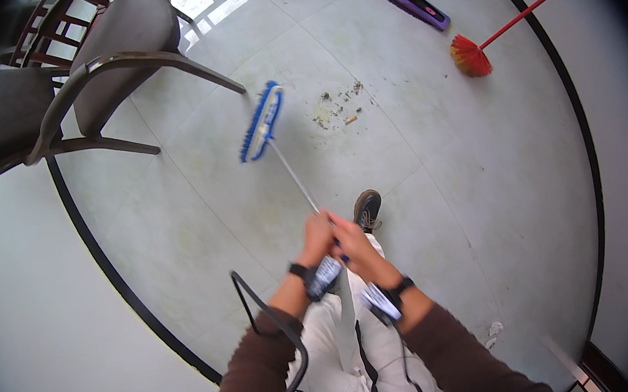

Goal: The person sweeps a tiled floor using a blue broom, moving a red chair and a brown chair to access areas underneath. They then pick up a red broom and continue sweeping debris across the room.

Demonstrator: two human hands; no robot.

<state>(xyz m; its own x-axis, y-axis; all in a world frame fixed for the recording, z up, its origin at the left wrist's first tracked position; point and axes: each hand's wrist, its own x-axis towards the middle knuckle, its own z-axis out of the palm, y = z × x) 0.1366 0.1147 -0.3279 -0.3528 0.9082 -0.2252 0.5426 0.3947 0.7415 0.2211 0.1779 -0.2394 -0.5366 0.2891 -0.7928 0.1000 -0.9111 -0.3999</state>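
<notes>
Both of my hands grip the upper end of a thin metal pole (294,176). My left hand (316,239) and my right hand (353,243) sit close together around it. At the pole's far end is a brush head (262,122) with blue bristles and a white-and-blue body, tilted and slightly blurred. To the right of the brush head, a patch of dark crumbs and dirt (337,102) lies scattered on the pale tiled floor (429,204). A cigarette butt (351,120) rests at the near side of that patch.
Grey padded chairs (124,48) stand at the upper left, their legs reaching towards the brush head. A purple broom head (406,1) and a red bristle brush (471,56) lean at the upper right. White scraps (493,333) lie at lower right. My dark shoe (368,209) is ahead of my hands.
</notes>
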